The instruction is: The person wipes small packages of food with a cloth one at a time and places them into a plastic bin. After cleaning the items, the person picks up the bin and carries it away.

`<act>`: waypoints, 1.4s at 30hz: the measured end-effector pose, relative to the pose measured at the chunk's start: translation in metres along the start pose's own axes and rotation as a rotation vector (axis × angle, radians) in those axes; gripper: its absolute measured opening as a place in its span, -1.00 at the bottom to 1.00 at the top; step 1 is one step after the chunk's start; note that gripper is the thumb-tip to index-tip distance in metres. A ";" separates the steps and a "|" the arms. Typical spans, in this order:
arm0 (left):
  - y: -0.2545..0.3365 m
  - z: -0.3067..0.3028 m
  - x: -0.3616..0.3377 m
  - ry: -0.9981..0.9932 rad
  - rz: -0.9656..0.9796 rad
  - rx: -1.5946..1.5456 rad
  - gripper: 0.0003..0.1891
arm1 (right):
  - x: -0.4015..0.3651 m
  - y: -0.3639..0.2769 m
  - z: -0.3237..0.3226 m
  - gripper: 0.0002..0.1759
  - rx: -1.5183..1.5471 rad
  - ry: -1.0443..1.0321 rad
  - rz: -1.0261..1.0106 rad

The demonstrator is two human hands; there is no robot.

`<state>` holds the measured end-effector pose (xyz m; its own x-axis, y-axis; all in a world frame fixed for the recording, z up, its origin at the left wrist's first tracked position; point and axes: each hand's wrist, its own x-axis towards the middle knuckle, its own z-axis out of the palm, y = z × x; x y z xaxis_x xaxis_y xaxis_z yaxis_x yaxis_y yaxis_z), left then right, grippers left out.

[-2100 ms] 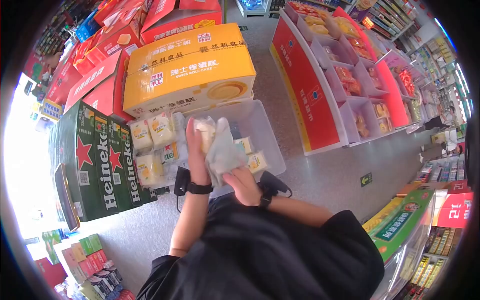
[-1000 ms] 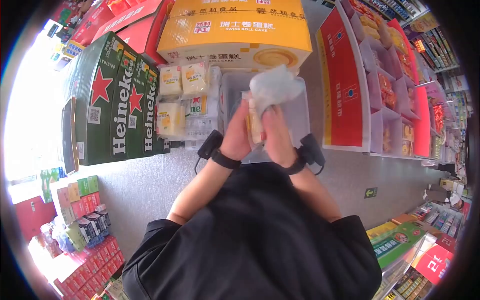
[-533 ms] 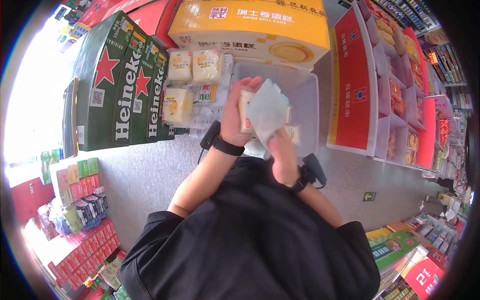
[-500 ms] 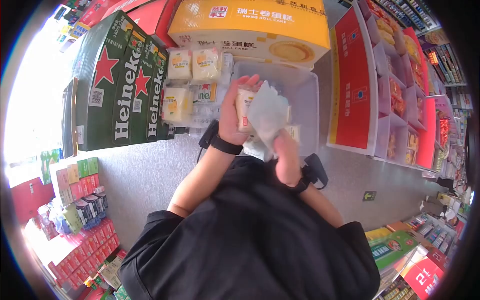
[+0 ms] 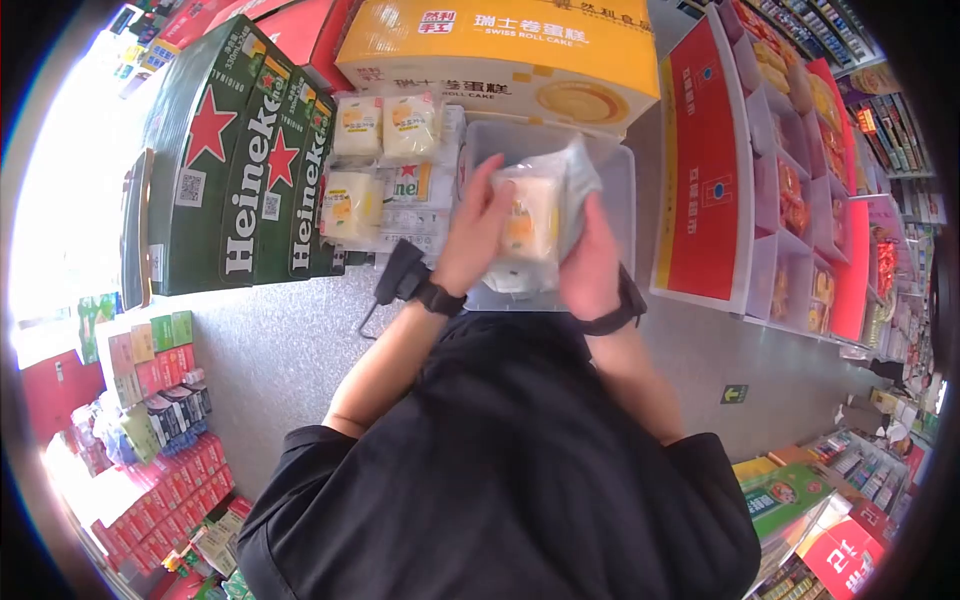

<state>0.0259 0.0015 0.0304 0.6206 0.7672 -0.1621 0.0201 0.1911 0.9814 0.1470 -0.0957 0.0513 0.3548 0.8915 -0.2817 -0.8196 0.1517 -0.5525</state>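
In a shop aisle with a speckled grey floor (image 5: 270, 350), a translucent tub (image 5: 617, 175) sits below a yellow carton (image 5: 500, 45), to the right of green beer cases (image 5: 205, 170). Over the tub, the person's left hand (image 5: 466, 250) pinches the left side of a clear-wrapped packet (image 5: 530, 222), fingers drawn in narrow around its edge. The right hand (image 5: 592, 275) is closed on a pale, cloth-like sheet (image 5: 580, 190) along the packet's right side; whether its fingers also reach the wrapper cannot be told. Three similar packets (image 5: 411, 127) lie just left of the tub.

The contents look soft, so a light grip at the edges would likely suit them better than a squeeze across the face. It would help for the left hand to steady the packet while the right moves the sheet in flat, gentle strokes, keeping loose film from snagging
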 end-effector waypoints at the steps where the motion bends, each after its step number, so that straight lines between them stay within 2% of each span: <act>1: -0.005 0.017 -0.007 -0.011 0.069 -0.021 -0.38 | -0.001 0.006 0.002 -0.43 -0.041 0.002 0.043; 2: -0.009 0.030 -0.013 -0.020 0.141 -0.041 -0.36 | -0.001 0.011 0.004 -0.43 -0.104 -0.002 0.029; 3: -0.010 0.035 -0.016 -0.020 0.127 -0.210 -0.33 | 0.003 0.014 0.007 -0.44 -0.167 -0.014 0.011; 6: -0.006 0.030 -0.010 0.075 0.157 -0.217 -0.41 | 0.007 0.026 -0.002 -0.44 -0.183 -0.066 0.030; 9: -0.010 0.019 -0.001 0.258 0.292 -0.009 -0.51 | -0.009 0.044 -0.015 -0.43 -0.213 -0.061 0.091; 13: -0.007 0.010 -0.004 0.286 0.196 -0.193 -0.63 | -0.033 0.044 -0.017 -0.43 -0.121 -0.172 0.210; 16: -0.013 -0.003 -0.006 0.306 0.146 -0.289 -0.65 | -0.041 0.030 -0.008 -0.57 -0.274 -0.166 0.237; 18: -0.013 -0.013 -0.007 0.363 0.079 -0.389 -0.66 | -0.040 0.020 -0.004 -0.54 -0.310 -0.158 0.277; 20: -0.017 -0.026 -0.009 0.391 0.141 -0.348 -0.64 | -0.037 0.006 -0.015 -0.53 -0.440 -0.200 0.306; 21: -0.028 -0.034 -0.010 0.386 0.161 -0.271 -0.63 | -0.030 0.003 -0.020 -0.53 -0.550 -0.140 0.294; 24: -0.018 -0.049 -0.029 0.346 0.140 0.077 -0.57 | 0.005 -0.004 -0.042 -0.49 -1.580 -0.040 0.165; 25: -0.013 -0.054 -0.036 0.318 0.124 0.220 -0.56 | 0.006 -0.003 -0.041 -0.45 -1.831 0.051 0.082; 26: -0.011 -0.060 -0.043 0.295 0.102 0.364 -0.55 | 0.007 0.001 -0.037 -0.45 -1.781 -0.004 0.023; 28: -0.021 -0.066 -0.045 0.257 0.137 0.372 -0.51 | 0.013 0.006 -0.018 -0.45 -1.680 -0.093 -0.110; 31: -0.044 -0.068 -0.043 0.234 0.172 0.335 -0.41 | 0.019 0.041 -0.008 -0.45 -1.107 -0.342 0.172; 33: -0.044 -0.068 -0.042 0.216 0.145 0.200 -0.35 | 0.025 0.059 0.001 -0.48 -1.007 -0.367 0.140; 34: -0.041 -0.072 -0.042 0.226 0.175 0.278 -0.32 | 0.028 0.063 0.007 -0.49 -0.955 -0.384 0.127; 35: -0.037 -0.079 -0.042 0.237 0.202 0.357 -0.30 | 0.029 0.060 0.013 -0.59 -0.991 -0.337 0.185; 38: 0.004 -0.088 -0.059 0.245 0.227 0.596 -0.25 | 0.046 0.076 0.009 -0.61 -0.878 -0.318 0.160; 41: 0.011 -0.096 -0.070 0.187 0.243 0.789 -0.24 | 0.060 0.082 0.014 -0.58 -0.955 -0.275 0.224; 42: 0.010 -0.098 -0.071 0.159 0.251 0.846 -0.24 | 0.062 0.084 0.014 -0.56 -1.032 -0.273 0.172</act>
<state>-0.0948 0.0083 0.0415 0.5697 0.8135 0.1171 0.5083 -0.4607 0.7276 0.0939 -0.0214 -0.0017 0.0545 0.9508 -0.3049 -0.0294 -0.3037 -0.9523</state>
